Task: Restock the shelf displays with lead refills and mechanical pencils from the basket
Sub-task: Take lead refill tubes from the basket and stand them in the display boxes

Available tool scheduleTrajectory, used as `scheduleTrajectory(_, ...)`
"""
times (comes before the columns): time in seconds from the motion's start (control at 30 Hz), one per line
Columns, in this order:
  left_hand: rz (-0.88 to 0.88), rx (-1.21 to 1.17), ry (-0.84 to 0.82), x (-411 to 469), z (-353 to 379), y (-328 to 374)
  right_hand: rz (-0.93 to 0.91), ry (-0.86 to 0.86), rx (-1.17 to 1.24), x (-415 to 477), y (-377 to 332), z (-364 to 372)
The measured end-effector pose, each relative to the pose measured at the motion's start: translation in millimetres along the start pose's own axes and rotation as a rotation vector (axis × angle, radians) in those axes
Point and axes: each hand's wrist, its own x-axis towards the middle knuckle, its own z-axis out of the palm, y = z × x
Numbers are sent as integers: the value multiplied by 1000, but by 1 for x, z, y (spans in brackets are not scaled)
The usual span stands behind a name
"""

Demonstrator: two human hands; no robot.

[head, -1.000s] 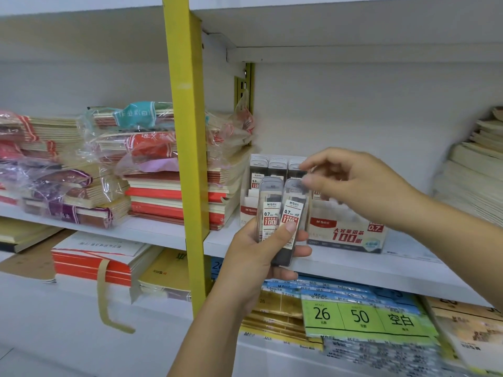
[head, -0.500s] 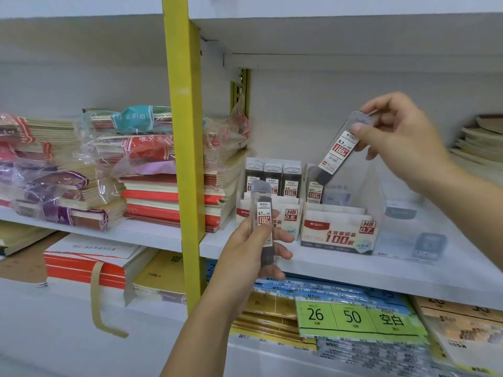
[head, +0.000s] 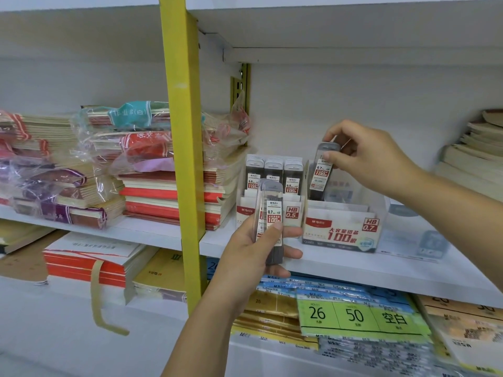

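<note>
Two display boxes stand on the white shelf (head: 340, 265). The HB 0.5 box (head: 292, 213) on the left is full of lead refill cases. Beside it, the HB 0.7 box (head: 343, 232) is nearly empty. My right hand (head: 373, 156) pinches the top of one 0.7 lead refill case (head: 322, 175) and holds it upright at the back left corner of the 0.7 box, its lower end inside. My left hand (head: 253, 254) grips another 0.7 refill case (head: 270, 219) upright in front of the 0.5 box. The basket is out of view.
A yellow upright post (head: 185, 159) divides the shelving just left of my left hand. Stacks of wrapped notebooks (head: 141, 170) fill the shelf to the left, and more paper stacks (head: 473, 159) sit at the far right. Packs of paper (head: 353, 317) lie on the shelf below.
My right hand has swung its refill case from tilted in the air to upright and lowered it into the 0.7 box. The left hand keeps its case almost still.
</note>
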Motion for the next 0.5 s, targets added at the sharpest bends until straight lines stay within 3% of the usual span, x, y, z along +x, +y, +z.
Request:
scheduleTrajectory(0.33,-37,-73,52,1,1,-1,72,-113,-126,-2,3,11)
scheduleTrajectory(0.43,-48,-73,57,1,1,0,41,-173,-309,-5,1,14)
scheduleTrajectory(0.5,-47,-65,53,1,2,1,5,-124,-422,-10,-4,13)
